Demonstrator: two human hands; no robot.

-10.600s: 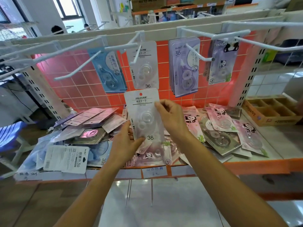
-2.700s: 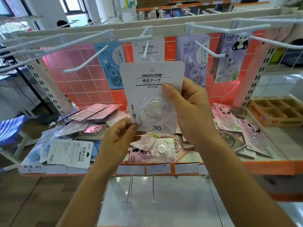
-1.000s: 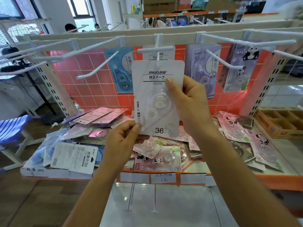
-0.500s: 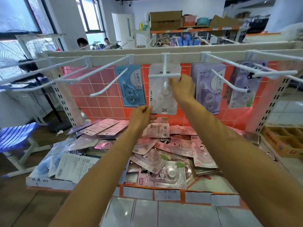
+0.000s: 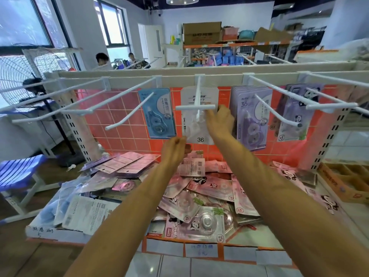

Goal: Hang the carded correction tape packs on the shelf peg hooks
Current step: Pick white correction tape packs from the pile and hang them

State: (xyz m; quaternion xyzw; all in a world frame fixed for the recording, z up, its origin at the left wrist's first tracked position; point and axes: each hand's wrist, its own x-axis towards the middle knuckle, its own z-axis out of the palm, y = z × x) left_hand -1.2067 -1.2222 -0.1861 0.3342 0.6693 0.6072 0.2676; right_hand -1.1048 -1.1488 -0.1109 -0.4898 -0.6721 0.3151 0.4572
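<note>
Head view: right hand (image 5: 219, 121) grips the white pack (image 5: 200, 139) by its right edge, left hand (image 5: 173, 150) pinches its bottom-left corner.

Both arms reach forward; left hand (image 5: 173, 149) pinches the pack (image 5: 194, 127) low; right hand (image 5: 219, 121) has its grip higher.

The right hand (image 5: 219, 121) covers the right edge of the white pack (image 5: 192, 129), and the peg hook (image 5: 196, 106) hides part of its print. The left hand (image 5: 173, 150) hides its own fingertips, so its contact with the pack is unclear.
</note>
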